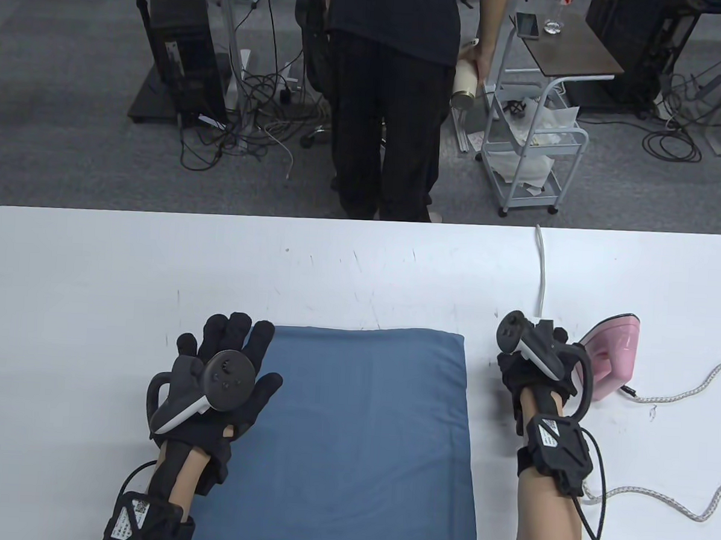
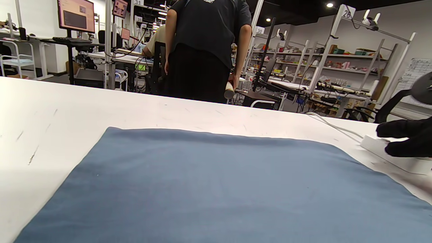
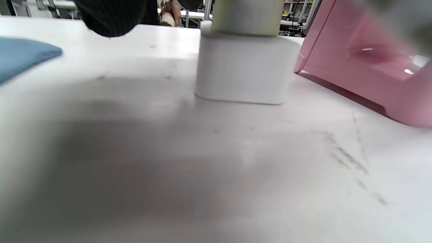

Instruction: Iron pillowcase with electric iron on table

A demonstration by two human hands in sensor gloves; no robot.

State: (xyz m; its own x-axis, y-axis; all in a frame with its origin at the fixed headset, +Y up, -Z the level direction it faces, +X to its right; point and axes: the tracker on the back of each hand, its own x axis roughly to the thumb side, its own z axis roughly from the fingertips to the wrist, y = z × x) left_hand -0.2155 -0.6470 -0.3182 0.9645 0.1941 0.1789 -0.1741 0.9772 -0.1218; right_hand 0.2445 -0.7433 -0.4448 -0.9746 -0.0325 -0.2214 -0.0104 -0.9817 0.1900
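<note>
A blue pillowcase point(image 1: 363, 439) lies flat on the white table point(image 1: 94, 280); it also shows in the left wrist view point(image 2: 219, 189) and the right wrist view point(image 3: 20, 55). My left hand point(image 1: 229, 347) lies flat with fingers spread, resting on the pillowcase's far left corner. A pink iron point(image 1: 612, 355) stands on its heel at the right, and shows close up in the right wrist view point(image 3: 364, 64). My right hand point(image 1: 531, 357) is just left of the iron, its fingers point(image 2: 405, 138) at a white socket block point(image 3: 241, 71). Whether they grip it is unclear.
A white cable point(image 1: 542, 267) runs from the block to the table's far edge. The iron's braided cord point(image 1: 686, 395) loops over the table's right side. A person in black point(image 1: 387, 102) stands beyond the far edge, next to a white cart point(image 1: 532, 152).
</note>
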